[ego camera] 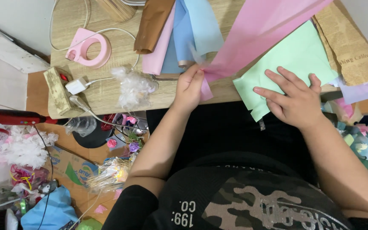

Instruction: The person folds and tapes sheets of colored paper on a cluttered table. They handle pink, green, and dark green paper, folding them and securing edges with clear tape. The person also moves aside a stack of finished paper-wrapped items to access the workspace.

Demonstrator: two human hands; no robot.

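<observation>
My left hand pinches the near corner of a long pink paper sheet that stretches up to the right across the wooden table. My right hand lies flat, fingers spread, on a folded mint green paper sheet at the table's near edge. The pink sheet overlaps the green one's upper left side.
Rolled sheets in brown, pink and blue lie at the table's middle. A pink tape dispenser, a power strip with a white plug and crumpled clear film sit at the left. Printed brown paper is at the right. Craft clutter covers the floor.
</observation>
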